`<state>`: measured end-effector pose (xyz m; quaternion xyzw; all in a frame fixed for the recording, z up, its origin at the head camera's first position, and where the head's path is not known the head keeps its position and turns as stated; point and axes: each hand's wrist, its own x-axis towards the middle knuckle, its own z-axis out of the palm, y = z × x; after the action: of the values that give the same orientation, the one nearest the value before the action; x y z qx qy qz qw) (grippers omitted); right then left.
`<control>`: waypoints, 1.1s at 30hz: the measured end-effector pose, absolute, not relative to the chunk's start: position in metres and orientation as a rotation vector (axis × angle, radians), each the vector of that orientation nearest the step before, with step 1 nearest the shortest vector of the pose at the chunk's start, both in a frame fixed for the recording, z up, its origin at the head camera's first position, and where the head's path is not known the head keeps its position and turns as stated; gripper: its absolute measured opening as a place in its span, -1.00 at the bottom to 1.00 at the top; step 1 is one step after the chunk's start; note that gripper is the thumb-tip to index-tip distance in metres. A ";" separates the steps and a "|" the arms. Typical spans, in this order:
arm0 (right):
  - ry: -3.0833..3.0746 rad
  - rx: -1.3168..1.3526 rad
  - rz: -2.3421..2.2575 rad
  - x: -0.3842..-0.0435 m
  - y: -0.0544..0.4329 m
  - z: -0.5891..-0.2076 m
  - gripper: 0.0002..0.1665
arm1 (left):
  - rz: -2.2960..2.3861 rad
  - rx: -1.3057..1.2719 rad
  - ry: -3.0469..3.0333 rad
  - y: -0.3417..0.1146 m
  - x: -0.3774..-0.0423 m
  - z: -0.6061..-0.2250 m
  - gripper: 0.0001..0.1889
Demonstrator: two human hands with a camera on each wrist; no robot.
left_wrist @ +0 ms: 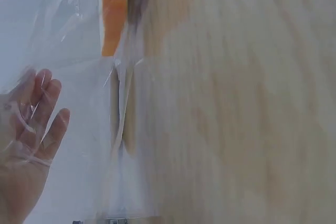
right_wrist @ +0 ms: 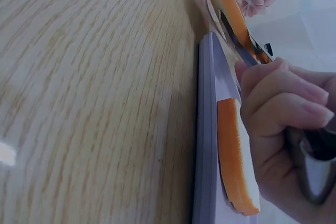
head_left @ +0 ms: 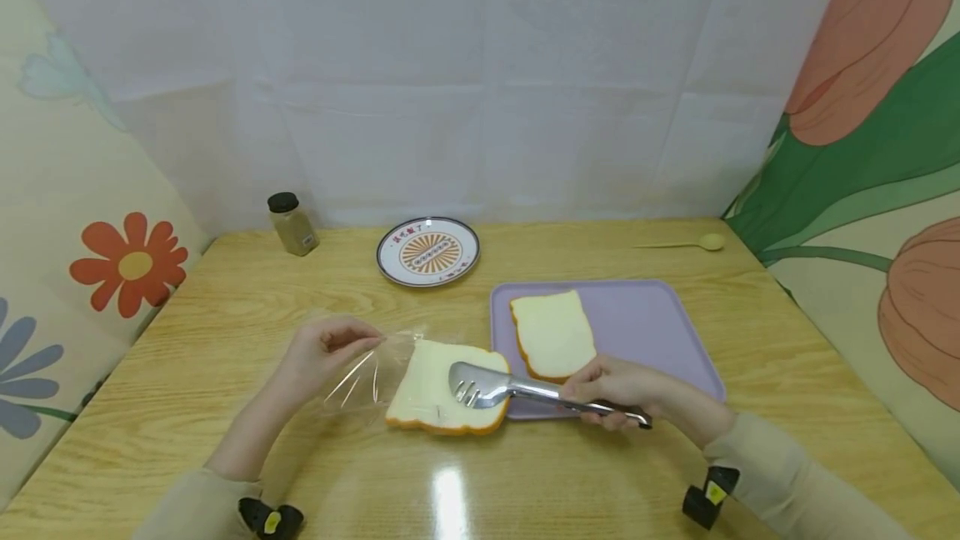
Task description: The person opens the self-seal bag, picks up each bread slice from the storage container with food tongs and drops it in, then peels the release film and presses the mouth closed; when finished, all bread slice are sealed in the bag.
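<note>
Between thumb and fingers, my left hand (head_left: pixel 326 352) pinches the edge of a clear plastic bag (head_left: pixel 371 369). The same bag (left_wrist: pixel 68 40) stretches beside the left hand (left_wrist: pixel 31 140) in the left wrist view. A slice of bread (head_left: pixel 438 382) with an orange crust lies partly within the film; how far in is hard to see. Metal tongs (head_left: pixel 528 390) clamp that slice at its right side. My right hand (head_left: pixel 611 390) grips their handle, fingers curled round it in the right wrist view. A second bread slice (head_left: pixel 553 336) lies on the purple tray (head_left: pixel 645 332).
At the back stand a patterned plate (head_left: pixel 429 252) and a jar (head_left: pixel 292 225) with a black lid. A yellow spoon (head_left: pixel 708 242) lies at the back right on the wooden table (head_left: pixel 360 490). White cloth (head_left: pixel 480 90) hangs behind.
</note>
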<state>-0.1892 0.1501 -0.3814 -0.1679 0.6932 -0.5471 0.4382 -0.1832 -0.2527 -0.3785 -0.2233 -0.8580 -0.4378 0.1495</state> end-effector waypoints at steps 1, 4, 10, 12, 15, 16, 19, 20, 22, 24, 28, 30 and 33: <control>1.721 -0.416 -1.359 -0.189 0.150 -0.381 -0.50 | -1.266 -0.645 -2.474 -0.253 -0.183 -0.378 -0.93; 1.717 -0.409 -1.346 -0.189 0.150 -0.379 -0.49 | -1.290 -0.665 -2.489 -0.253 -0.182 -0.379 -0.92; 1.738 -0.423 -1.300 -0.191 0.147 -0.374 -0.51 | -1.307 -0.682 -2.454 -0.250 -0.182 -0.378 -0.92; 1.759 -0.417 -1.286 -0.191 0.146 -0.374 -0.52 | -1.285 -0.697 -2.422 -0.249 -0.182 -0.378 -0.91; 1.792 -0.383 -1.271 -0.191 0.144 -0.373 -0.56 | -1.267 -0.707 -2.352 -0.247 -0.180 -0.376 -0.88; 1.805 -0.376 -1.267 -0.191 0.144 -0.373 -0.57 | -1.268 -0.703 -2.331 -0.247 -0.180 -0.376 -0.90; 1.830 -0.358 -1.261 -0.192 0.145 -0.373 -0.61 | -1.289 -0.727 -2.265 -0.246 -0.180 -0.375 -0.86; 1.837 -0.362 -1.261 -0.192 0.145 -0.374 -0.62 | -1.295 -0.750 -2.257 -0.246 -0.181 -0.375 -0.84; 1.832 -0.380 -1.262 -0.193 0.145 -0.374 -0.62 | -1.274 -0.779 -2.312 -0.247 -0.181 -0.376 -0.85; 1.816 -0.409 -1.267 -0.193 0.144 -0.373 -0.60 | -1.243 -0.802 -2.405 -0.248 -0.182 -0.378 -0.85; 1.782 -0.459 -1.280 -0.193 0.142 -0.373 -0.56 | -1.215 -0.762 -2.599 -0.248 -0.182 -0.381 -0.90; 1.780 -0.465 -1.286 -0.192 0.140 -0.373 -0.55 | -1.242 -0.759 -2.601 -0.247 -0.182 -0.383 -0.90; 1.780 -0.453 -1.292 -0.192 0.139 -0.373 -0.55 | -1.254 -0.762 -2.588 -0.246 -0.183 -0.384 -0.85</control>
<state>-0.1924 0.1394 -0.3732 -0.1817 0.7145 -0.5187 0.4330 -0.1827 -0.2458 -0.3838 -0.2553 -0.8668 -0.4201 0.0832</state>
